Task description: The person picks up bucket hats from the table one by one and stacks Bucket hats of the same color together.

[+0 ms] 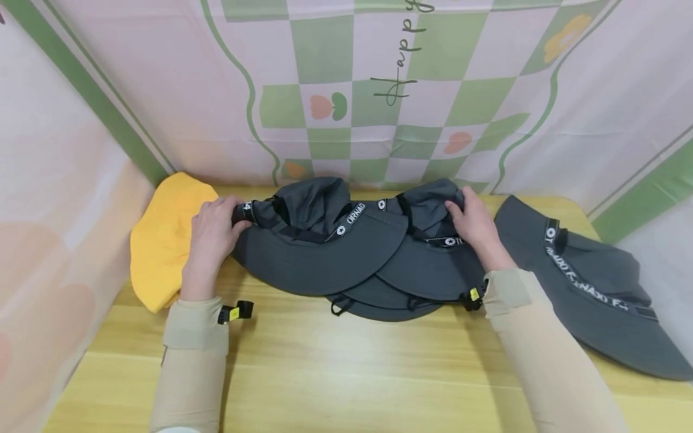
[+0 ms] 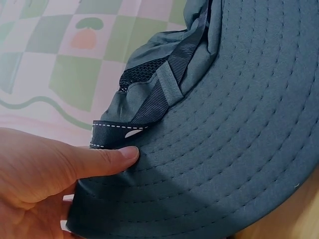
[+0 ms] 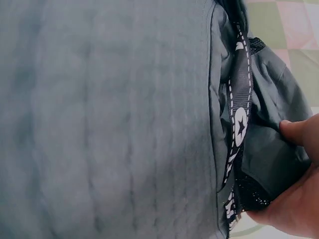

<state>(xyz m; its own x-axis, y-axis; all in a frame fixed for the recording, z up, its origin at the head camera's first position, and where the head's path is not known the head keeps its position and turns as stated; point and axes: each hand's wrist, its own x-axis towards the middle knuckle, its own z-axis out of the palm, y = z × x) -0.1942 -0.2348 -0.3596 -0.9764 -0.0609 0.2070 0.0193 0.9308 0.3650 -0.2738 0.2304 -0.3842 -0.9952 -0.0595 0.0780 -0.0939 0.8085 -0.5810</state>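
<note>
A dark grey wide-brimmed sun hat [image 1: 319, 261] with a black lettered band lies in the middle of the head view. My left hand [image 1: 211, 237] pinches its left end, thumb on top of the stitched brim [image 2: 209, 164] beside the band in the left wrist view. Its brim overlaps a second grey sun hat [image 1: 441, 276] to the right. My right hand [image 1: 477, 225] grips that hat's soft crown [image 3: 271, 154] between thumb and fingers. Another grey brim [image 1: 390, 313] with a thin black loop [image 1: 340, 307] shows below these two.
To the left, a yellow hat [image 1: 168, 240] lies beside my left hand. Another grey sun hat [image 1: 590, 288] lies at the right end of the wooden table [image 1: 346, 373]. A patterned cloth [image 1: 373, 108] hangs right behind the hats.
</note>
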